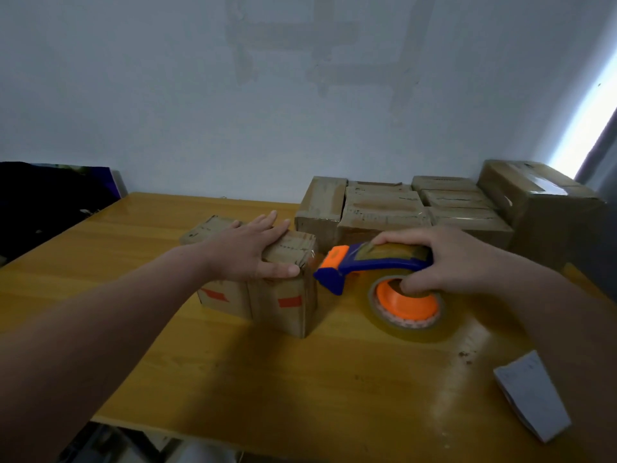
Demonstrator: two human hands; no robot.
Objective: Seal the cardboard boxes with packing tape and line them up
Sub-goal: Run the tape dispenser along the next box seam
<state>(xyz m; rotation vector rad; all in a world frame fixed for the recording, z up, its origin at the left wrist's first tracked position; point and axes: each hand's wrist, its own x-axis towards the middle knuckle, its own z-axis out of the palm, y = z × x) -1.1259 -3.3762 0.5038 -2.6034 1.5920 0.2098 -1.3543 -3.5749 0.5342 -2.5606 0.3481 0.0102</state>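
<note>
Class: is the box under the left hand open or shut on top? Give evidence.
Shut: the top of the box lies flat under the left hand, and clear tape shines over its right edge.

One tape dispenser, one paper slip, two hands, and at least seven cardboard boxes.

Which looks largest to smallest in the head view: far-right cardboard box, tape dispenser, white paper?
1. far-right cardboard box, though farthest away.
2. tape dispenser, partly covered by the right hand.
3. white paper, though nearest.
</note>
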